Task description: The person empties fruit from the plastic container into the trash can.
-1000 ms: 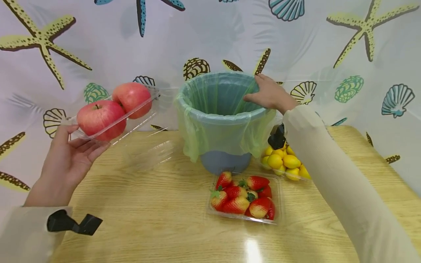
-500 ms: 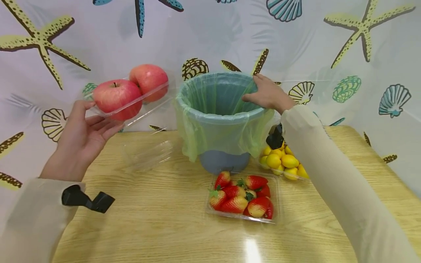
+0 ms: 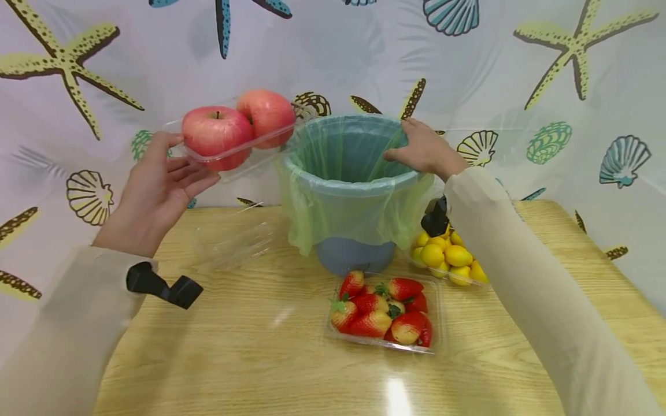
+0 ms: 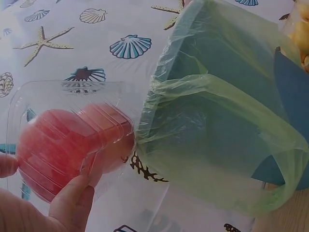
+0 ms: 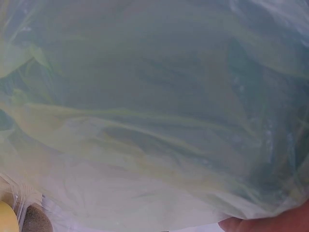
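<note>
My left hand [image 3: 161, 185] holds one end of a clear plastic container [image 3: 236, 151] in the air, with two red apples [image 3: 215, 137] in it. Its far end overlaps the left rim of a blue trash bin [image 3: 354, 257] in the head view. A thin yellow-green bag [image 3: 346, 216] lines the bin and hangs over its rim. At the bin's right rim, my right hand [image 3: 429, 149] grips the edge through the bag, thumb toward the inside. The left wrist view shows the apples [image 4: 58, 150] through the container beside the bin. Bag film [image 5: 145, 87] fills most of the right wrist view.
In front of the bin stands a clear box of strawberries [image 3: 372, 315]. A clear box of yellow lemons [image 3: 450, 257] sits to the right, partly behind my right sleeve. Another clear plastic container [image 3: 239, 242] lies left of the bin. A patterned cloth [image 3: 333, 52] hangs behind the table.
My left hand has carried the apple container up and to the right, up to the bin's left rim. The right hand has stayed at the rim.
</note>
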Tool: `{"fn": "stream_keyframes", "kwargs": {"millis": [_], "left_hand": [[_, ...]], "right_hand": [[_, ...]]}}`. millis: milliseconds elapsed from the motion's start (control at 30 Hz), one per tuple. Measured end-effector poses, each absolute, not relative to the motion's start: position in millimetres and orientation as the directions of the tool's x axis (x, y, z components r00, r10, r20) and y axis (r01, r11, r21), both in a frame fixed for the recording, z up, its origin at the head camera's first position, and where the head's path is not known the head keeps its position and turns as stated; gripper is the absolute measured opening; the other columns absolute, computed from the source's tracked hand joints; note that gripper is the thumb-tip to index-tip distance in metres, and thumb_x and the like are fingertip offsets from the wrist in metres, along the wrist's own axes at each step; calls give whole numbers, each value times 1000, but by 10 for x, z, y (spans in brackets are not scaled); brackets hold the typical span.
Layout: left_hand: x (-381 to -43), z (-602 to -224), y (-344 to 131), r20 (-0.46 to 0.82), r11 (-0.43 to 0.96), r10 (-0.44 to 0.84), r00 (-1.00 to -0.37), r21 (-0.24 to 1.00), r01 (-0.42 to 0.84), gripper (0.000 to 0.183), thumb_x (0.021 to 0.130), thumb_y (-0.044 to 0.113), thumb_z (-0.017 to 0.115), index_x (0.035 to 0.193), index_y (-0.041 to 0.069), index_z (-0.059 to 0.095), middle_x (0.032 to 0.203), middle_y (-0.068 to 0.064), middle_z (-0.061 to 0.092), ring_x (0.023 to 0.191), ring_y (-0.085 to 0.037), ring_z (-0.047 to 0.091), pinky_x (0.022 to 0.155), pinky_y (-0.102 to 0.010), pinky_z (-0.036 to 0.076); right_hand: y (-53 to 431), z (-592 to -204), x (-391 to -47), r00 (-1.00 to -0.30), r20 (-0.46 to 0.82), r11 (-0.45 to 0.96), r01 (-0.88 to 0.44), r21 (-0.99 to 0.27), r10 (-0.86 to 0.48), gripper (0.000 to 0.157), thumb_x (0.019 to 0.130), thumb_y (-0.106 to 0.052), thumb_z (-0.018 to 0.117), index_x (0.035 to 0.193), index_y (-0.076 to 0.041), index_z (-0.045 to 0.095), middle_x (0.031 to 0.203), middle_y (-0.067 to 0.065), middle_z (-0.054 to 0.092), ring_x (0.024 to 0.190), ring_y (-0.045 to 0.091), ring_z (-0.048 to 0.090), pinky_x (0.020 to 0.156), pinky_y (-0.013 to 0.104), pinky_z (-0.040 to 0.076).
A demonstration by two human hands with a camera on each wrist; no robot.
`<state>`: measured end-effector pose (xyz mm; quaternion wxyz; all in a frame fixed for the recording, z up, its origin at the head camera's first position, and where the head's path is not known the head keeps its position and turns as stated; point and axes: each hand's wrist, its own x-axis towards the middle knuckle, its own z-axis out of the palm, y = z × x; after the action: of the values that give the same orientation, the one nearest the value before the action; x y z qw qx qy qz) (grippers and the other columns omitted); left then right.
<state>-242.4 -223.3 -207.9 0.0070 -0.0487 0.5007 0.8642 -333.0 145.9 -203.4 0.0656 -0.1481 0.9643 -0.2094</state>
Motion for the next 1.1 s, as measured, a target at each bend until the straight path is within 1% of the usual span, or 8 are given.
{"fn": "stream_keyframes", "kwargs": {"millis": [200, 300, 467, 667, 800, 867, 1000, 1100], "left_hand": [[-2481, -2027, -2059, -104, -465, -61, -993, 883, -64, 45, 92, 33, 61, 124, 12, 38, 122, -5, 41, 120, -20, 46, 81, -30, 56], [-2515, -2004, -1978, -107, -461, -68, -992, 885, -64, 45, 90, 32, 63, 122, 11, 40, 119, -6, 42, 111, -20, 54, 79, -30, 57], [-2558, -1969, -1843, -96, -433, -81, -992, 900, -52, 43, 90, 31, 63, 117, 7, 40, 113, -8, 44, 97, -18, 60, 76, -28, 57], [-2585, -1917, -1703, -63, -379, -142, -988, 925, -5, 35, 87, 29, 66, 101, 4, 46, 92, -7, 56, 76, -15, 67, 70, -27, 58], [-2610, -1890, -1615, -43, -334, -183, -982, 942, 21, 30, 87, 28, 67, 93, 5, 49, 79, -5, 60, 69, -13, 68, 68, -26, 58], [-2624, -1877, -1573, -42, -306, -201, -979, 952, 22, 29, 86, 29, 69, 93, 5, 54, 78, -5, 61, 68, -13, 68, 67, -26, 57], [-2651, -1855, -1507, -36, -236, -235, -971, 971, 21, 31, 85, 31, 70, 98, 6, 58, 84, -6, 60, 67, -11, 68, 65, -23, 57], [-2671, -1846, -1465, -2, -177, -253, -967, 983, 45, 31, 86, 31, 69, 97, 6, 54, 85, -6, 56, 64, -9, 66, 64, -21, 56]], "right_hand": [[1455, -2041, -3341, -946, -59, 868, -265, -420, -318, 81, 96, -38, 47, 153, -2, 3, 161, 15, -3, 149, 31, 1, 120, 48, 10], [1464, -2035, -3338, -948, -57, 869, -262, -420, -313, 81, 96, -38, 47, 153, -2, 3, 161, 15, -2, 149, 31, 1, 120, 48, 10], [1466, -2037, -3334, -948, -53, 867, -263, -423, -314, 80, 96, -38, 47, 153, -2, 4, 161, 15, -2, 149, 31, 1, 120, 48, 10], [1464, -2033, -3333, -949, -57, 870, -260, -418, -311, 80, 96, -38, 47, 153, -1, 4, 161, 16, -2, 149, 32, 1, 120, 48, 10], [1465, -2030, -3333, -949, -53, 869, -262, -420, -311, 80, 96, -38, 47, 153, -1, 4, 161, 16, -1, 148, 32, 1, 120, 48, 10], [1464, -2031, -3336, -949, -51, 871, -264, -415, -312, 80, 96, -37, 47, 153, -1, 4, 161, 16, -1, 148, 32, 1, 120, 48, 10], [1462, -2038, -3341, -948, -51, 871, -266, -413, -314, 80, 95, -38, 47, 153, -1, 4, 161, 16, 0, 148, 32, 2, 120, 48, 10], [1463, -2039, -3342, -947, -50, 870, -269, -413, -317, 81, 95, -38, 47, 153, -1, 5, 161, 16, 0, 148, 32, 2, 120, 48, 10]]}}
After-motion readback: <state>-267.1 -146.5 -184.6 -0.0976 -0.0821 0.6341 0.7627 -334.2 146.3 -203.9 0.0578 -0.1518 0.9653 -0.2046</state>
